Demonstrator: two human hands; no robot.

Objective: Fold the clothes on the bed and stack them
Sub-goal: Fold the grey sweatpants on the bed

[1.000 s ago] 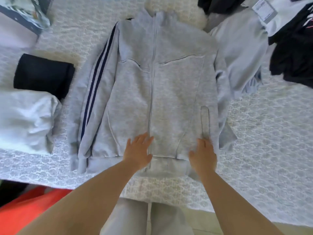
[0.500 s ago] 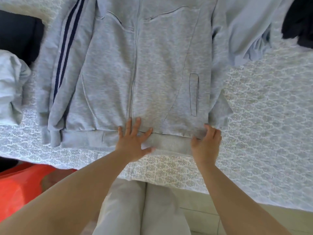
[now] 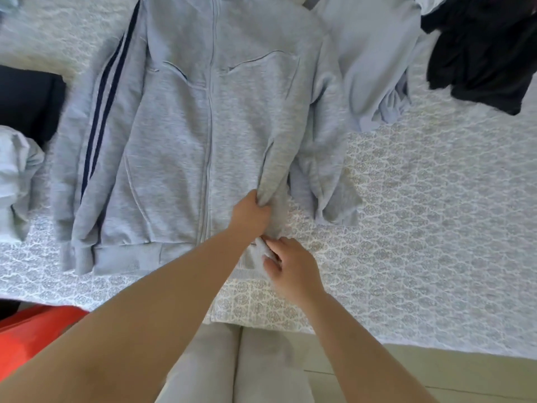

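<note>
1. Half a second ago both hands lay flat on the hem of the jacket (image 3: 186,135), smoothing it. Now the left hand (image 3: 251,212) has closed on a bunch of the front panel just right of the zip and lifted it into a ridge, and the right hand (image 3: 292,267) has curled its fingers round the hem's right end.

2. To my eye this marks the end of smoothing and the start of the first fold: the right side of the jacket is being gathered to turn inward over the middle.

3. Pose: the left forearm reaches across from the lower left, fist clamped on the raised cloth, knuckles up. The right forearm comes in from the lower right, hand turned inward and pinching the ribbed band. The two hands sit close together, the left just above the right, each gripping jacket cloth.

4. The jacket lies face up on the bed (image 3: 436,228), zip closed, collar away from the person. Its striped sleeve runs down the left edge; the other sleeve lies crumpled just right of the body.

5. Left of the jacket are a dark folded piece (image 3: 26,103) and a pale grey bundle (image 3: 17,175). At upper right, a light grey garment (image 3: 374,68) touches the jacket's shoulder, with black clothes (image 3: 482,50) beyond it, not yet folded.
</note>
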